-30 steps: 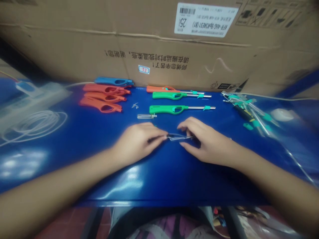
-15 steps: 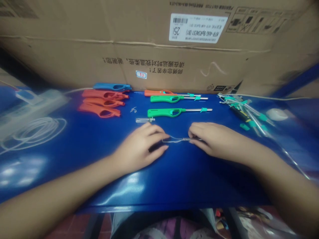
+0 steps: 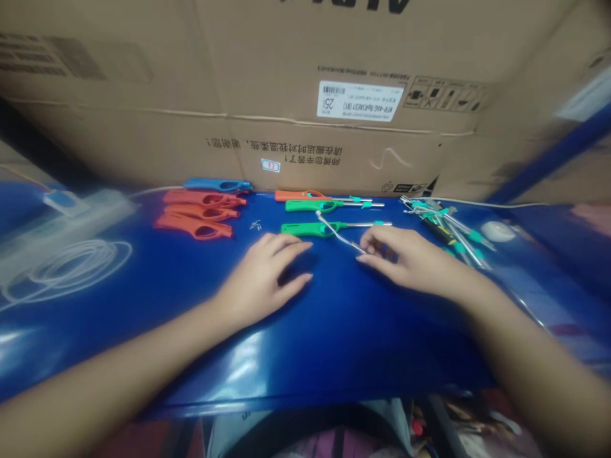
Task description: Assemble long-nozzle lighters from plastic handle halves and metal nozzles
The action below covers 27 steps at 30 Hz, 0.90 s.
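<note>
Head view, right hand: the right hand (image 3: 405, 261) lies low over the blue table (image 3: 334, 337), thumb and forefinger pinched shut on the near end of a thin metal rod (image 3: 338, 233).
Head view, rod: it slants up and away to the left, its free end above the nearest green lighter (image 3: 324, 228).
Head view, left hand: the left hand (image 3: 260, 280) rests palm down on the table, fingers loosely apart, nothing seen in them.
Head view, surroundings: orange handle shells (image 3: 198, 213) far left, a pile of capped rods (image 3: 449, 226) right, a cardboard box (image 3: 286, 127) behind.
Step, as judged: one rod is being handled alone, gripped at one end only.
Next move calls for: a firm pinch and a steadied free tip, probably with the left hand's help.
</note>
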Motion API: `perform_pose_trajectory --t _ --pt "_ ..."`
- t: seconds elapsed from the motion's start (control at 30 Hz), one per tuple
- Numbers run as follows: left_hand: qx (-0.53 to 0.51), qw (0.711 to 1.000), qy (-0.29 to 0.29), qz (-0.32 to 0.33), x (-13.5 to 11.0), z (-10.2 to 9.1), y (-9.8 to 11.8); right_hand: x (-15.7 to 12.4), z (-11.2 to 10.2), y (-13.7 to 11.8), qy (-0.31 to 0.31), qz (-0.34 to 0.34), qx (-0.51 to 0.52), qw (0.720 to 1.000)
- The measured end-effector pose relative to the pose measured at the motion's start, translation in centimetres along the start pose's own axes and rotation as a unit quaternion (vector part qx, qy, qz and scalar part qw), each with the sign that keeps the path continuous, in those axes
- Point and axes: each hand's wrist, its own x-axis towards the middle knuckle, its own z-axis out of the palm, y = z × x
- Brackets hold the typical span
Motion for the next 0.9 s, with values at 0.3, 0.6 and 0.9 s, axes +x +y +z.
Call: perform_pose_trajectory --t 0.3,0.6,0.9 --pt "0.066 0.997 -0.024 -0.026 0.2 -0.1 -0.8 0.5 -0.8 2.9 0.147 0.11 0.155 0.971" --pt "0.047 0.996 -0.044 -0.062 0.6 -0.1 -2.5 -1.5 -5.2 9.9 0.164 0.371 -0.217 0.888" --pt "-0.007 0.999 -0.008 -0.042 0.6 0.0 -2.9 -2.6 -5.4 14.2 0.047 0.434 -0.233 0.869"
